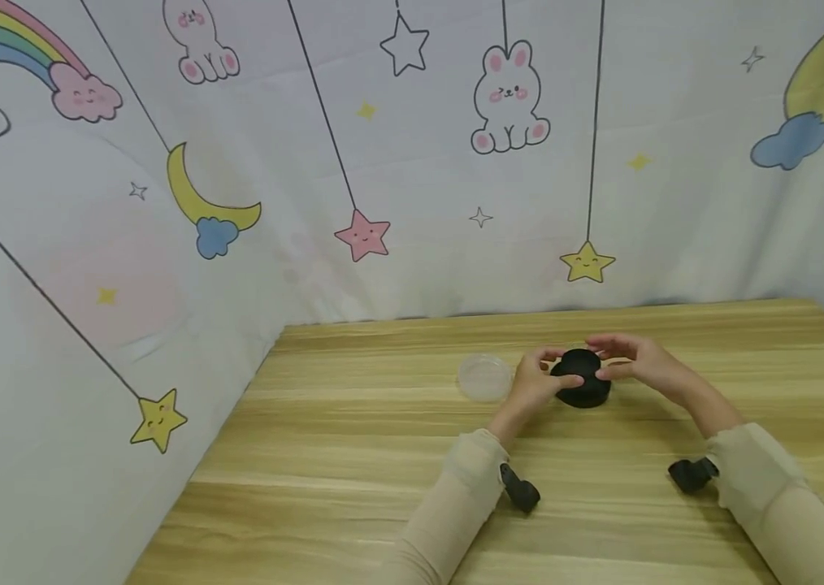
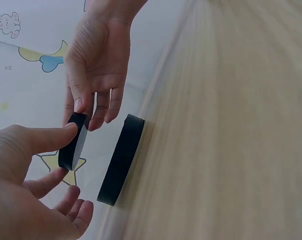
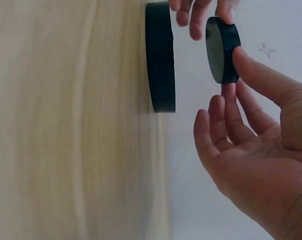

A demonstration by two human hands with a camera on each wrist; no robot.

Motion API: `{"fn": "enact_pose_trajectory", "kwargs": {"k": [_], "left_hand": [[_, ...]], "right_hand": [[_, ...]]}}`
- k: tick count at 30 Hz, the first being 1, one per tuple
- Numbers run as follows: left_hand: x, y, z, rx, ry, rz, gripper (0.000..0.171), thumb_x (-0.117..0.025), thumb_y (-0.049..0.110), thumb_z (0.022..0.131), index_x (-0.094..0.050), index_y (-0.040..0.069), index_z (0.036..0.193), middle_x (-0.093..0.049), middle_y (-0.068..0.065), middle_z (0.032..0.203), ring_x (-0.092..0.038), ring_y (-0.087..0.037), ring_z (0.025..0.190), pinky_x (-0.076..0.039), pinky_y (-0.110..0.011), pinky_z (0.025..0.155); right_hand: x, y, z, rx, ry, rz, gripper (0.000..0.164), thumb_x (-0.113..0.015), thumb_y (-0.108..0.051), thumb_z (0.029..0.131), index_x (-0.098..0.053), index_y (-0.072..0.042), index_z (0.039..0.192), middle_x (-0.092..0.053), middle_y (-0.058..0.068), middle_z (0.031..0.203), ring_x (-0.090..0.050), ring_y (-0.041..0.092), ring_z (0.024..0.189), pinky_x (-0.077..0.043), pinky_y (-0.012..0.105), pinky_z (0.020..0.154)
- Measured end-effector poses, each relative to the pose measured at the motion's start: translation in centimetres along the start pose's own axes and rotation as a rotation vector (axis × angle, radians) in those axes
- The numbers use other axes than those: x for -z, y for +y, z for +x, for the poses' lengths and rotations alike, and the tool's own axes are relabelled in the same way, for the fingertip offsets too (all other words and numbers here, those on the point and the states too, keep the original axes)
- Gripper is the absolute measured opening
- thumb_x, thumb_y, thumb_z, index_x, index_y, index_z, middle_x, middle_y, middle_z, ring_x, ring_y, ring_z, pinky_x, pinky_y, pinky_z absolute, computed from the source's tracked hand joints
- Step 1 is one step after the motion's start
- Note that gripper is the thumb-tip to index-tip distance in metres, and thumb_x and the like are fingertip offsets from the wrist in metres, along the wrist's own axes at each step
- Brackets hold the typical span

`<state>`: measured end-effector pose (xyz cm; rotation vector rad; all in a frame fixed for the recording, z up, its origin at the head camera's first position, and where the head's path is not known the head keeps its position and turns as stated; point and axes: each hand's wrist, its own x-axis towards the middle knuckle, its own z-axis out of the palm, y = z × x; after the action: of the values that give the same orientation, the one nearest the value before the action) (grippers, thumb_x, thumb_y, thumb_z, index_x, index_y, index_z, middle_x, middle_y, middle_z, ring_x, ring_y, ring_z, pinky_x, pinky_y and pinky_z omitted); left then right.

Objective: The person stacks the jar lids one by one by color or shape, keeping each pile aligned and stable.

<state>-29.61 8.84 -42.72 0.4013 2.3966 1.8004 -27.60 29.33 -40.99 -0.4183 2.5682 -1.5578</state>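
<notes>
Both hands pinch a small, short black round piece (image 1: 578, 362) with a pale underside (image 2: 81, 141), one at each side. My left hand (image 1: 531, 383) has its thumb on the near side and fingers behind. My right hand (image 1: 648, 366) holds the opposite edge between thumb and fingers. Directly below, a larger black round piece (image 1: 586, 396) lies flat on the table; the wrist views show a gap between the two, with the small piece (image 3: 232, 52) above. A clear round shallow dish or lid (image 1: 485, 377) lies just left of my left hand.
The wood-grain table (image 1: 353, 439) runs back to a white cloth (image 1: 427, 179) printed with stars, moons and rabbits. It hangs behind and along the left side. Black wrist cameras (image 1: 522, 489) stick out from both sleeves, low over the table.
</notes>
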Motion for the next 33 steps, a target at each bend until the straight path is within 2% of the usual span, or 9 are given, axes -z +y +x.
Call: {"fn": "enact_pose_trajectory", "kwargs": {"k": [5,7,9,12,16,18,21,25,33], "left_hand": [[-0.1,-0.5,0.0,-0.004,0.015,0.026,0.039,-0.083,0.008,0.074,-0.071,0.008,0.111,-0.061,-0.005,0.123,-0.055,-0.018,0.11,-0.045,-0.028,0.092],[-0.2,-0.7,0.0,0.016,0.016,0.032,0.038,-0.084,0.008,0.074,-0.07,0.009,0.11,-0.06,-0.006,0.124,-0.055,-0.018,0.11,-0.046,-0.03,0.092],[-0.3,-0.9,0.0,0.039,0.017,0.036,0.038,-0.084,0.009,0.075,-0.07,0.01,0.11,-0.057,-0.006,0.125,-0.053,-0.017,0.108,-0.047,-0.032,0.091],[-0.4,-1.2,0.0,0.048,0.023,0.04,0.039,-0.084,0.01,0.075,-0.07,0.009,0.111,-0.056,-0.006,0.125,-0.052,-0.019,0.112,-0.046,-0.036,0.095],[-0.5,-1.5,0.0,0.04,0.02,0.067,0.04,-0.084,0.011,0.075,-0.069,0.008,0.112,-0.055,-0.006,0.128,-0.05,-0.022,0.122,-0.043,-0.04,0.104],[-0.6,-1.6,-0.1,0.034,0.02,0.082,0.041,-0.084,0.012,0.075,-0.069,0.007,0.113,-0.055,-0.006,0.128,-0.049,-0.023,0.123,-0.041,-0.041,0.105],[-0.6,-1.8,-0.3,0.046,0.02,0.114,0.04,-0.084,0.014,0.075,-0.069,0.009,0.112,-0.054,-0.004,0.125,-0.047,-0.02,0.119,-0.04,-0.037,0.103],[-0.6,-1.8,-0.5,0.066,0.024,0.18,0.041,-0.085,0.018,0.074,-0.07,0.012,0.112,-0.052,-0.003,0.119,-0.043,-0.015,0.106,-0.039,-0.031,0.094],[-0.7,-1.7,-0.5,0.059,0.023,0.247,0.043,-0.085,0.021,0.074,-0.07,0.012,0.113,-0.052,-0.004,0.123,-0.042,-0.015,0.108,-0.038,-0.028,0.095]], "right_hand": [[-0.5,0.7,0.0,-0.025,-0.002,0.006,0.061,-0.068,-0.017,0.091,-0.043,0.005,0.142,-0.044,0.028,0.142,-0.049,0.009,0.111,-0.049,0.019,0.084],[-0.7,1.1,0.1,-0.027,-0.003,0.003,0.06,-0.068,-0.017,0.091,-0.043,0.004,0.142,-0.045,0.028,0.142,-0.048,0.012,0.111,-0.048,0.019,0.084],[-0.8,1.3,0.1,-0.028,-0.002,-0.002,0.06,-0.068,-0.018,0.091,-0.044,0.004,0.142,-0.045,0.027,0.141,-0.048,0.009,0.108,-0.047,0.019,0.084],[-0.9,1.6,0.2,-0.03,-0.003,-0.016,0.06,-0.068,-0.018,0.091,-0.045,0.004,0.141,-0.046,0.027,0.141,-0.049,0.011,0.107,-0.047,0.023,0.085],[-1.0,1.9,0.2,-0.049,-0.019,-0.022,0.061,-0.069,-0.019,0.09,-0.044,0.004,0.142,-0.049,0.03,0.138,-0.053,0.027,0.114,-0.047,0.03,0.088],[-1.0,2.1,0.2,-0.062,-0.036,-0.002,0.062,-0.069,-0.018,0.091,-0.043,0.005,0.142,-0.051,0.032,0.134,-0.055,0.03,0.116,-0.048,0.031,0.088],[-1.1,2.4,0.1,-0.07,-0.06,0.026,0.061,-0.068,-0.017,0.091,-0.042,0.007,0.141,-0.056,0.032,0.129,-0.059,0.018,0.111,-0.05,0.025,0.086],[-1.1,2.5,0.1,-0.058,-0.071,0.024,0.058,-0.068,-0.015,0.091,-0.045,0.009,0.138,-0.059,0.029,0.122,-0.057,0.003,0.097,-0.05,0.021,0.081],[-1.0,2.5,0.2,-0.046,-0.076,-0.049,0.054,-0.068,-0.015,0.091,-0.048,0.01,0.136,-0.054,0.029,0.125,-0.053,0.011,0.095,-0.05,0.022,0.078]]}}
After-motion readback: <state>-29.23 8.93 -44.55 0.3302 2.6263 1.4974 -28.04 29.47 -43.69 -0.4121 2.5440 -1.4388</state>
